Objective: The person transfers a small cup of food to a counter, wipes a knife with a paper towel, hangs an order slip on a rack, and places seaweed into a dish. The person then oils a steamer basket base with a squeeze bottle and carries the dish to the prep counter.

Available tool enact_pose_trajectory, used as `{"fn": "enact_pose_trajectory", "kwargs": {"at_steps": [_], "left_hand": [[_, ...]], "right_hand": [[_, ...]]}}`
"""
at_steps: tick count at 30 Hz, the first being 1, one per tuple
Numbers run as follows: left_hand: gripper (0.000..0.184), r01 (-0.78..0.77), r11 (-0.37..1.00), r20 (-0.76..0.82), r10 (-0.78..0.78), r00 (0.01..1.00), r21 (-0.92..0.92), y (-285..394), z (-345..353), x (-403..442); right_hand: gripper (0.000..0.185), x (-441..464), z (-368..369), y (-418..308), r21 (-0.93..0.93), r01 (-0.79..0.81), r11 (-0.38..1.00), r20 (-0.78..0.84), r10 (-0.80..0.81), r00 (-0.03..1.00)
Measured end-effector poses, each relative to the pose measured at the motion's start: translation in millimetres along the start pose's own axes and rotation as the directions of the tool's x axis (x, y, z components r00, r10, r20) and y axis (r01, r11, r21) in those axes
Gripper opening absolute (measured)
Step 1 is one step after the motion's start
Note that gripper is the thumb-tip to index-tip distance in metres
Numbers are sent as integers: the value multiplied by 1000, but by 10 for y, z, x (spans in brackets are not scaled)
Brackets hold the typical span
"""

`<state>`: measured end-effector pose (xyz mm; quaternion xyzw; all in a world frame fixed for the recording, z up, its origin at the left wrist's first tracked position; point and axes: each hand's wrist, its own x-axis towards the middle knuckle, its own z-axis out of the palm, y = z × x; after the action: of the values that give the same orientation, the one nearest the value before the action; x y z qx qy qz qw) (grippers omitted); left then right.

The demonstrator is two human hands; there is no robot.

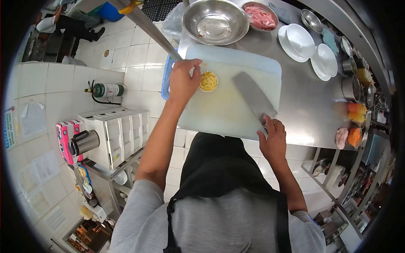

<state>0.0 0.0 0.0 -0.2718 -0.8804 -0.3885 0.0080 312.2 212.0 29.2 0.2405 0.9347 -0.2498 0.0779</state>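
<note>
A broad-bladed cleaver (253,93) lies flat over the right part of the white cutting board (228,114), its blade pointing up and left. My right hand (273,141) is at the handle end, fingers closed around it. Near the board's left edge, my left hand (184,80) is beside a small round bowl of chopped yellow food (208,81). Its thumb and fingertips come close together above and left of the bowl; whether something small is between them cannot be made out.
Behind the board stand a large metal colander (215,22) and a bowl of raw meat (260,17). White bowls (300,41) sit at the back right, with sauce containers (357,112) farther right. A metal pole (152,31) rises at the left. Another person (63,22) is at the upper left.
</note>
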Motion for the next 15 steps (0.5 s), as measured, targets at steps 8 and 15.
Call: {"fn": "enact_pose_trajectory", "kwargs": {"at_steps": [8,15], "left_hand": [[15,-224,959,297,167,940,172,-394,193,462],[5,-171,982,262,145,954,81,-413,225,531]], "right_hand": [[56,163,-132,-545,31,165,986,-51,-163,985],[53,223,-176,-876,-21,194,981,41,-193,980]]}}
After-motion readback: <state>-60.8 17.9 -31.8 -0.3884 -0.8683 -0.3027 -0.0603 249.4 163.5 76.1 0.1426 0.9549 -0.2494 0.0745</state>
